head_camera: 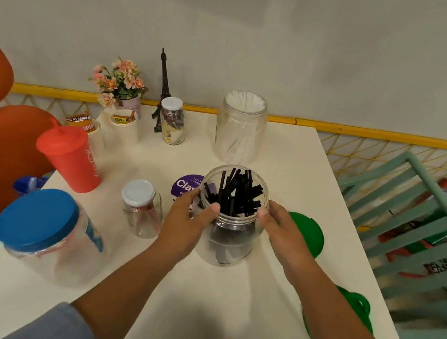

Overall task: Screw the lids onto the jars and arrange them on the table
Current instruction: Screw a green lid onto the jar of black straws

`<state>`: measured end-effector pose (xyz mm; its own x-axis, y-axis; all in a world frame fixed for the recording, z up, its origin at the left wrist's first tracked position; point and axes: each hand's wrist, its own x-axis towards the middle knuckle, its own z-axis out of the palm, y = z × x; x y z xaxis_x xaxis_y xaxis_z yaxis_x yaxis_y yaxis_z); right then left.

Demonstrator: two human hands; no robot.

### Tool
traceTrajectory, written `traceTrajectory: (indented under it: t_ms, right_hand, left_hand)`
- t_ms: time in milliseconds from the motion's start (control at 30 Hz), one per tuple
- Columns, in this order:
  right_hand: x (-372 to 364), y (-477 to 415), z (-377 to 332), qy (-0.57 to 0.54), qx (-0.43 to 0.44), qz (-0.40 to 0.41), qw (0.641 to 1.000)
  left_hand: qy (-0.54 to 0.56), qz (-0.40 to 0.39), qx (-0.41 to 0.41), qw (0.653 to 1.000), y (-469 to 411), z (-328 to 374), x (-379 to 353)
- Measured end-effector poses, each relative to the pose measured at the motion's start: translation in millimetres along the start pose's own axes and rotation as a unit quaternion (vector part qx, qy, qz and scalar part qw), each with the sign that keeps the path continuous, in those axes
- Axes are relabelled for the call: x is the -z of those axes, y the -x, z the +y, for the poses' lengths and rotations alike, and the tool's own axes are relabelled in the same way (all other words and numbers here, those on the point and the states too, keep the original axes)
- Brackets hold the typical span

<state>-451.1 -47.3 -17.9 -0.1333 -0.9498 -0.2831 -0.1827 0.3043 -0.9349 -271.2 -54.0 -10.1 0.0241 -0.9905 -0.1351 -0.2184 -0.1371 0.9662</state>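
While both hands clasp it, the open jar of black sticks (226, 243) stands upright at the middle of the white table (220, 330). The left hand (189, 219) curls round the jar's left shoulder with the thumb at the rim; the right hand (280, 231) grips the right shoulder likewise. The wall looks like thin clear plastic: judged light, smooth and somewhat flexible, with loose contents that would spill if tilted. Hold the body below the neck with one hand, firmly but without squeezing, leaving the mouth free. A green lid (307, 235) lies flat just right of the jar, partly behind the right hand, within reach for fitting.
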Motion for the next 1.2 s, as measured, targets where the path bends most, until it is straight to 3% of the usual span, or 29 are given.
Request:
traceTrajectory:
  t_ms: [433,567,700,800,967,1200]
  right_hand:
    - [-11,70,12,-0.023,-0.015,0.013,1.000]
    - [-4,80,12,0.028,-0.008,0.001,1.000]
    - [22,78,19,0.122,0.011,0.024,0.992]
    - [55,74,29,0.252,0.005,0.060,0.966]
    - [100,63,59,0.434,-0.085,0.030,0.897]
    - [115,59,80,0.513,-0.085,0.025,0.854]
  left_hand:
    - [0.037,-0.003,0.025,0.999,63,-17,13]
    - [0.033,-0.011,0.030,0.999,71,-22,15]
    - [0.007,-0.028,-0.017,0.999,78,-21,13]
    - [-0.008,-0.046,-0.055,0.997,79,-23,10]
    - [-0.016,-0.037,-0.091,0.995,70,-35,5]
    - [0.002,-0.039,-0.107,0.994,62,-36,2]
